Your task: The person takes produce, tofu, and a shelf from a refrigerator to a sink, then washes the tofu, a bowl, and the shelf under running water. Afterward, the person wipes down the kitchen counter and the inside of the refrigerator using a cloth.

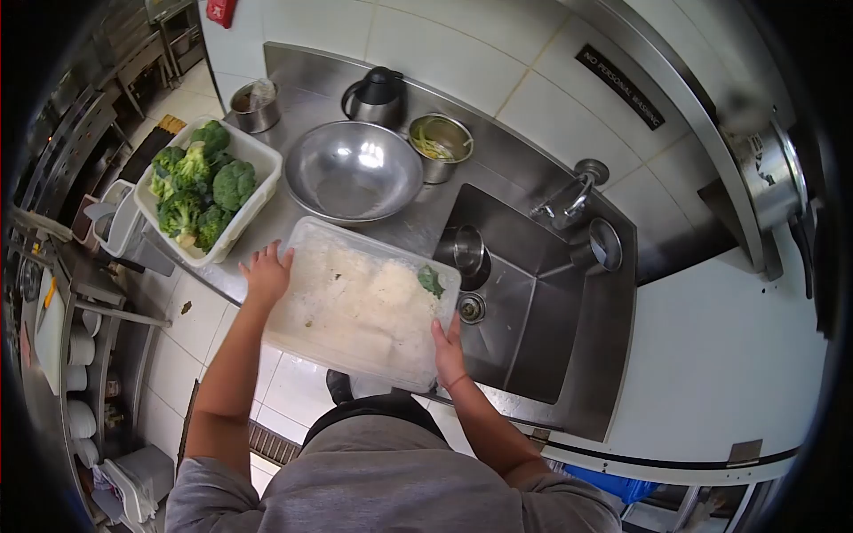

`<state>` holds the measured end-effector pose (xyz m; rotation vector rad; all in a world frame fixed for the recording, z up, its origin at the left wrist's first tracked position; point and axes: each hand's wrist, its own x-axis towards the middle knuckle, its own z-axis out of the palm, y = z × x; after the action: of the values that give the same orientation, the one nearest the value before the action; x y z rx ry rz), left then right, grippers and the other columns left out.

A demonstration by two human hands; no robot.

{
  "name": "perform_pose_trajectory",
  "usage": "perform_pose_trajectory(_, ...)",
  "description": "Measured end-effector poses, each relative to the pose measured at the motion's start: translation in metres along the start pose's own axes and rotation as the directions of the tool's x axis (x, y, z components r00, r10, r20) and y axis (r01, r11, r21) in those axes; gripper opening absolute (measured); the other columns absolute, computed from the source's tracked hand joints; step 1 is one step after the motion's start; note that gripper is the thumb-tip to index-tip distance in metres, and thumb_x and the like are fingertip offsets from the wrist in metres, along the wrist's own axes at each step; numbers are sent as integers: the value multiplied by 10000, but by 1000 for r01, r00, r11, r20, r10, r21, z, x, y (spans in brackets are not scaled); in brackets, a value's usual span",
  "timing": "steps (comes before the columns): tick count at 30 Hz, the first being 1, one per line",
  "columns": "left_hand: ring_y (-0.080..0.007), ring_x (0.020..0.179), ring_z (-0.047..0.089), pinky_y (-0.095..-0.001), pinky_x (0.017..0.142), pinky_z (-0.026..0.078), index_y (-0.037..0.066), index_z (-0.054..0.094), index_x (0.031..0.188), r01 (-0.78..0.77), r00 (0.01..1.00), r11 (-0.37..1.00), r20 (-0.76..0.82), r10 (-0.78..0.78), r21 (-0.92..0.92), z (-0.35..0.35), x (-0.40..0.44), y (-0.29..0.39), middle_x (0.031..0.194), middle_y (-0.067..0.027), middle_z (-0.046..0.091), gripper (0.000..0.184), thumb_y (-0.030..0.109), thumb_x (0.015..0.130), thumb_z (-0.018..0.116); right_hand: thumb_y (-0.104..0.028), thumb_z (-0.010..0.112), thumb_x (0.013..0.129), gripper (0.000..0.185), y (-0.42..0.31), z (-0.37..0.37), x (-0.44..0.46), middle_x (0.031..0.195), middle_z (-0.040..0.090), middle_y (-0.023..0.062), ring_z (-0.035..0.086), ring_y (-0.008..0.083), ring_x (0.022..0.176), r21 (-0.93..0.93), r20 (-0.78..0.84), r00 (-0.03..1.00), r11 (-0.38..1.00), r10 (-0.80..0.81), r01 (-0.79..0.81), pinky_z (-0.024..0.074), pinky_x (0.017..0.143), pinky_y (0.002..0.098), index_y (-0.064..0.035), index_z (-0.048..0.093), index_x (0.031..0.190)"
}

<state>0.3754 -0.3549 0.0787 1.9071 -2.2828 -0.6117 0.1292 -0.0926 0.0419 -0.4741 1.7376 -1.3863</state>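
A rectangular translucent plastic container (355, 351) is between my hands, partly over the counter's front edge. Pale, whitish matter fills most of its view, and I cannot tell whether a lid covers it. Near its right end lies a green leaf piece (430, 281). My left hand (268, 272) holds the left side, its fingers partly spread at the edge. At the right side, my right hand (450, 352) grips the rim near the front corner, thumb up. Left of the container stands a white tub (267, 182) heaped with broccoli (200, 186).
A wide steel bowl (354, 171) sits behind the container. Beyond it are a black-lidded jug (375, 96), a pot with green-yellow strips (439, 142) and a small pot (254, 108). Rightward is a steel sink (524, 329) with a faucet (573, 200) and metal vessels (466, 249).
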Motion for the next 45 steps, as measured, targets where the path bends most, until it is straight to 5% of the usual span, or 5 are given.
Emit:
perform_pose_trajectory(11,-373,775,651,-392,664,563,-31,392,1245,483,849,314,525,62,-817,-118,-79,90,971,-273,605,386,213,946,370,-397,425,953,702,-60,-66,48,1505,176,100,200,188,1370,421,315,948,902,-51,-92,167,1108,299,-19,101,1448)
perform_pose_trajectory(24,-370,893,640,-430,741,544,-3,389,1264,410,825,373,513,238,-832,31,-84,342,1072,-258,594,382,235,965,396,-190,537,824,639,-28,-308,342,1499,175,120,186,302,1375,-999,46,933,3,-356,50,220,1081,513,-94,278,1400)
perform_pose_trajectory(35,-221,665,655,-334,554,543,4,599,1005,-90,762,835,503,408,-542,158,18,444,834,-132,656,199,149,869,587,-138,652,736,285,-142,-263,283,920,639,131,601,314,944,-361,367,869,810,-332,462,464,840,376,-61,611,1007)
perform_pose_trajectory(37,-183,609,636,-303,526,518,18,636,897,-294,673,829,513,533,-475,156,30,469,746,-104,658,125,110,821,598,-148,770,631,553,-143,-285,260,904,631,105,610,301,895,-803,370,393,-77,-842,591,474,809,350,-83,546,1133)
perform_pose_trajectory(45,-345,1046,572,-448,912,429,-22,608,1008,-814,429,544,419,800,-205,152,13,531,1037,-171,637,349,199,747,677,-151,722,777,387,-130,-345,237,887,644,22,558,91,765,64,121,967,974,-225,218,449,687,238,-18,592,1116)
